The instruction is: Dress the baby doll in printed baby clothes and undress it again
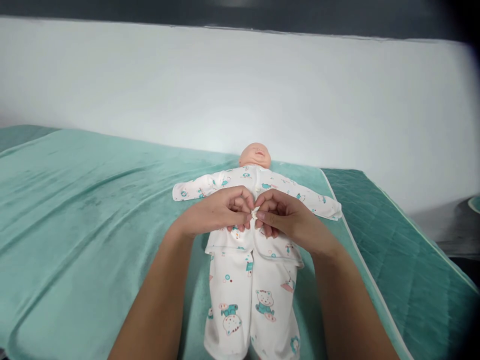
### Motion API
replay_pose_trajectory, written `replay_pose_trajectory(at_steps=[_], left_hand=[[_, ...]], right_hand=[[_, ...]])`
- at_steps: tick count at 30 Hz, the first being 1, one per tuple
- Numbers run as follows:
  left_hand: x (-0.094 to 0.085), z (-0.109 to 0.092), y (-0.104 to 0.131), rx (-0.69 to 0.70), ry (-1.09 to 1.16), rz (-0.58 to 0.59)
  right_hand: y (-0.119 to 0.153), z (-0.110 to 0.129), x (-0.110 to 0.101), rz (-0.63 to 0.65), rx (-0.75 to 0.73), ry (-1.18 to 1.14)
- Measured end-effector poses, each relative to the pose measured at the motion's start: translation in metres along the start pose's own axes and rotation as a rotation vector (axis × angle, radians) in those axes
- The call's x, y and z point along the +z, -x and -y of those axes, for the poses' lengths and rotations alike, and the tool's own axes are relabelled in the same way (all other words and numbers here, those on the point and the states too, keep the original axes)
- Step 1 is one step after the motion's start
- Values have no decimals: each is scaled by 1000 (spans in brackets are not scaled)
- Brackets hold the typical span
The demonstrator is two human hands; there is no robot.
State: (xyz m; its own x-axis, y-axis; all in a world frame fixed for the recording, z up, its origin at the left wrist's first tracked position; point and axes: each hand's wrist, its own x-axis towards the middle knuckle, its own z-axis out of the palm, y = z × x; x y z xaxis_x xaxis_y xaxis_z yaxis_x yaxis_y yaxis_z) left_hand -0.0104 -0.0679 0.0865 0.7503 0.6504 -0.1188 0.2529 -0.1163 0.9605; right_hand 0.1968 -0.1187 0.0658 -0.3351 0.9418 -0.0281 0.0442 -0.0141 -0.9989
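Observation:
A baby doll [255,155] lies on its back, its head toward the wall. It wears a white printed baby shirt [275,245] with long sleeves spread to both sides, and matching baby pants [230,295]. Over the front of the shirt, my left hand [228,210] pinches one side of the front opening. Opposite it, my right hand [281,215] pinches the other side, fingertips almost touching the left ones. A small pale button [254,215] shows between my thumbs. Another fastening sits higher, near the chest. My fingers hide part of the shirt's middle.
Under the doll spreads a light green blanket [93,215], wrinkled on the left. A darker green quilted cover [405,250] shows along the right. Behind the bed rises a white wall [225,85]. Something round and dark-edged [474,204] stands at the far right.

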Motion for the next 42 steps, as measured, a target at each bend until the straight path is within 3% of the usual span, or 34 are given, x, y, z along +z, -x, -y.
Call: replay_pose_trajectory(at_steps=[11, 19, 23, 31, 42], left_hand=[[-2, 2, 0, 24, 11, 21], [-1, 4, -2, 84, 68, -102], [0, 3, -3, 70, 65, -148], [0, 6, -4, 68, 71, -99], [1, 5, -3, 41, 62, -94]], right_hand=[[0, 0, -3, -2, -17, -9], [1, -1, -4, -27, -60, -55], [1, 0, -3, -89, -91, -87], [-1, 5, 5, -184, -10, -26], [1, 6, 17, -415, 1, 267]])
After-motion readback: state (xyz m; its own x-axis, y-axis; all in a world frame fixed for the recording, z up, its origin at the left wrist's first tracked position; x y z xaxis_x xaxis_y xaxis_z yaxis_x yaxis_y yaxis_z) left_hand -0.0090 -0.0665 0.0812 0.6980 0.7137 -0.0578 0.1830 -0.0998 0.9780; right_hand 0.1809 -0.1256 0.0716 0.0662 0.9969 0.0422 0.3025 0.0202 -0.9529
